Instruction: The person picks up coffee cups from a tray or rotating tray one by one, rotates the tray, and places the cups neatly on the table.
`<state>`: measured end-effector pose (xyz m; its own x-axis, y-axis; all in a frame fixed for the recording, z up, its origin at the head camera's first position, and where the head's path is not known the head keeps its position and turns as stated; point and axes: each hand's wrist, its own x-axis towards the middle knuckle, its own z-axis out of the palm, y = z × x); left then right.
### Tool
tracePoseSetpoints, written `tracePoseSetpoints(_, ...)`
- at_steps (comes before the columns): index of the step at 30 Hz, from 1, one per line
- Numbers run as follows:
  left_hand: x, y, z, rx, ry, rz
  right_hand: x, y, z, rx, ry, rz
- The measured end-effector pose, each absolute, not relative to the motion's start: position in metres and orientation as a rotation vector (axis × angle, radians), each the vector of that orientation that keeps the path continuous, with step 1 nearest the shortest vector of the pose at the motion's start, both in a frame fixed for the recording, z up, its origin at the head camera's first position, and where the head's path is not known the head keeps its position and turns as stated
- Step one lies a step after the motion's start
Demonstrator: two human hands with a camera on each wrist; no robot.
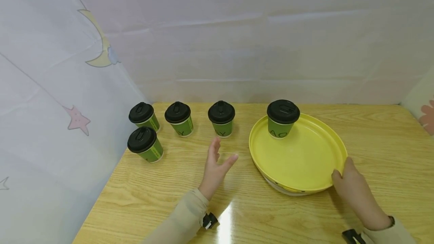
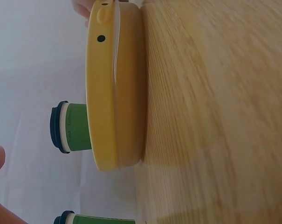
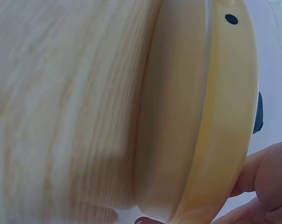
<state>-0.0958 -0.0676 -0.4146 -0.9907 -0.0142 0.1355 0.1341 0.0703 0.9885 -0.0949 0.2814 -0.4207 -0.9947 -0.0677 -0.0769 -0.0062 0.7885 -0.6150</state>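
Observation:
A round yellow lidded box (image 1: pixel 305 161), with an eye dot and a beak on its side, stands on the wooden table. One green paper cup (image 1: pixel 280 128) with a black lid is upright on the box top, towards its back left. My right hand (image 1: pixel 356 189) grips the box at its right edge, thumb (image 3: pixel 259 175) at the rim and fingers partly hidden below. Left of the box, my left hand (image 1: pixel 214 172) hovers with fingers spread, holding nothing. Just beyond its fingertips is another lidded green cup (image 1: pixel 222 128), upright on the table.
Further left stand three more lidded cups: one behind (image 1: pixel 152 122), one nearer the front (image 1: pixel 152 151) and one to their right (image 1: pixel 183 126). A patterned cloth (image 1: pixel 217 48) hangs along the table's back and left edges.

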Motion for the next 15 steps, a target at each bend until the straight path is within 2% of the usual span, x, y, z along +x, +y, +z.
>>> tracePoseSetpoints(15, -0.102, -0.054, -0.415, -0.148, -2.242, -2.092, -0.104, 0.286, -0.419, -0.096, 2.904, -0.91)
